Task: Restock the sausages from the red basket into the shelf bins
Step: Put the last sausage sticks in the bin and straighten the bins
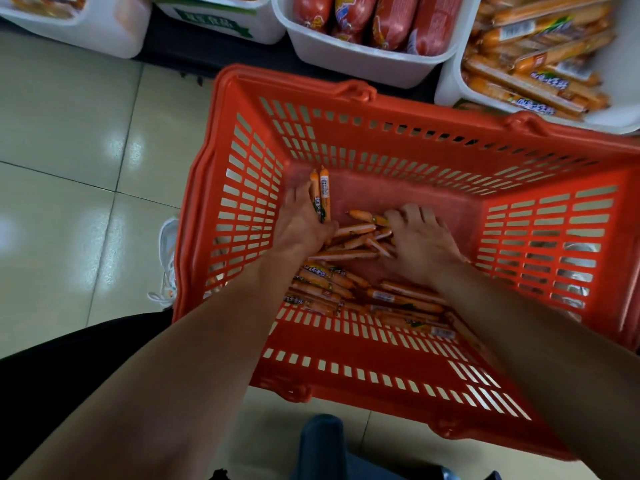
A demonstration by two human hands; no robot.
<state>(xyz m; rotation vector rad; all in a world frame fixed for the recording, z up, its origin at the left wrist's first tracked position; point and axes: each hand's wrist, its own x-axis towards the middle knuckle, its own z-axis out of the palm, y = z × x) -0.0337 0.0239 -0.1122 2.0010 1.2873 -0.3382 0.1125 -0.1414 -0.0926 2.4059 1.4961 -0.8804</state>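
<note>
The red basket (374, 109) stands on the floor in front of me, with several thin orange sausages (349, 252) loose on its bottom. Both my hands are down inside it. My left hand (303, 221) holds two orange sausages (321, 192) that stick up past its fingers. My right hand (420, 237) lies palm down on the pile, its fingers curled over some sausages; whether it grips any is hidden. Beyond the basket, a white shelf bin (450, 84) at the upper right holds the same long orange sausages (540, 57).
A white bin (360, 62) of thick red sausages (377, 19) sits just behind the basket's far rim. Two more white bins (114, 32) stand to the left on the dark shelf. Tiled floor lies to the left, and a white shoe (168, 261) touches the basket's left side.
</note>
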